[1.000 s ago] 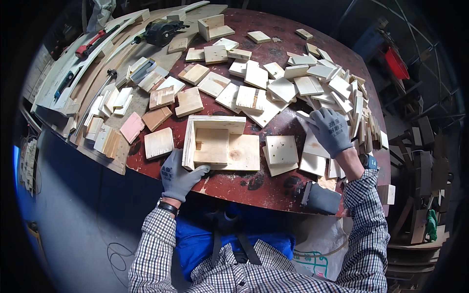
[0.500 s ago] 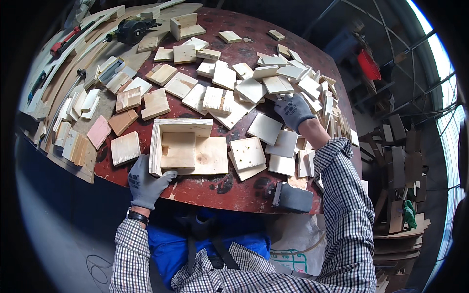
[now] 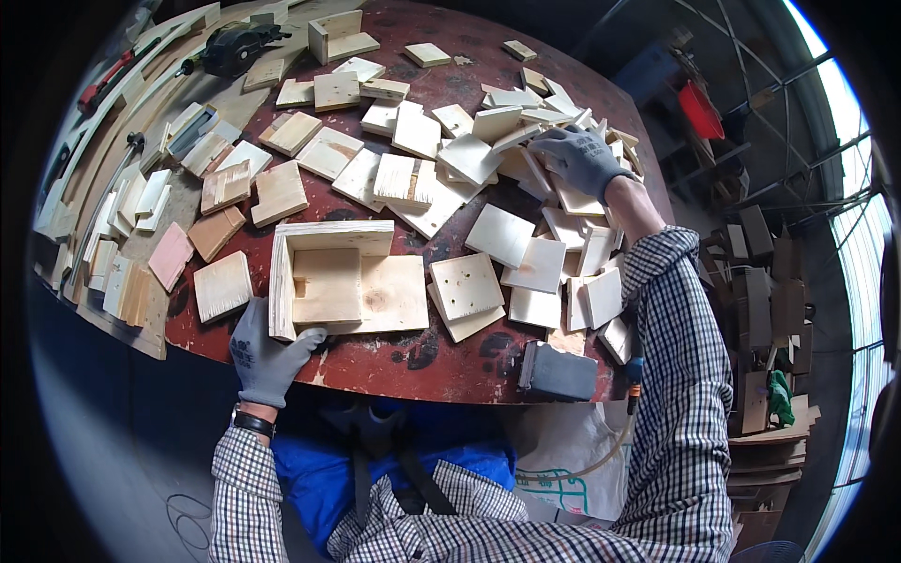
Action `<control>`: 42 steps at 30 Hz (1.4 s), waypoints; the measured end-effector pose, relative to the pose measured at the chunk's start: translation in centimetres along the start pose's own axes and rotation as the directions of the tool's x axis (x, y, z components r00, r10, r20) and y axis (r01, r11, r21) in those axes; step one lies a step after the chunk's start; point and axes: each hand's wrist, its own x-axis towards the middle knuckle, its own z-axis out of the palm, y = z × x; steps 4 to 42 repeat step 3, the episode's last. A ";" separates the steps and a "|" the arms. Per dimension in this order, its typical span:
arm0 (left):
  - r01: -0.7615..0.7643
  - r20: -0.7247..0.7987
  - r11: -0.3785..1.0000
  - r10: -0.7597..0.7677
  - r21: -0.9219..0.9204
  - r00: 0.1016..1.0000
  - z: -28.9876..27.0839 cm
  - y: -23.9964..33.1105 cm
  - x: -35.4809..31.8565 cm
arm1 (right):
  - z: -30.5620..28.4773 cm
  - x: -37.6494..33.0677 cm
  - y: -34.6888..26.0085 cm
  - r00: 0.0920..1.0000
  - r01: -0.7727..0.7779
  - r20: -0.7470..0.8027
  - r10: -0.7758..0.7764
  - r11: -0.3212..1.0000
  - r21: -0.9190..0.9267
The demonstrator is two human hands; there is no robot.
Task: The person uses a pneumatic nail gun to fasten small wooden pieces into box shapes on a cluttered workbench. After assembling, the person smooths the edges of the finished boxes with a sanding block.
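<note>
Near the table's front left, my gloved left hand [image 3: 269, 351] grips the lower left corner of an open wooden box piece [image 3: 394, 293]. Its thumb lies along the front edge; the other fingers are partly hidden underneath. The piece has an upright left side, an upright back strip and a loose-looking square board [image 3: 328, 285] lying inside. Over the heap at the back right, my gloved right hand [image 3: 584, 159] is bent with its fingertips on the edge of a tilted wooden board [image 3: 537, 173]. The thumb and part of that board are hidden.
Loose wooden boards [image 3: 416, 129] spread over the dark red table [image 3: 418, 361]. A dark grey block [image 3: 560, 372] sits at the front edge beside a hose [image 3: 631, 399]. A black power tool [image 3: 241, 47] and another box piece [image 3: 344, 43] stand at the far left.
My right hand has moved a little farther into the heap, and boards around it have shifted and tilted. The left hand keeps its grip on the box piece. The whole view has shifted slightly.
</note>
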 end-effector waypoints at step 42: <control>0.016 0.011 1.000 -0.015 -0.023 1.000 -0.1 0.7 0.1 | 0.9 -1.0 0.7 0.996 0.087 0.039 -0.085 0.995 -0.050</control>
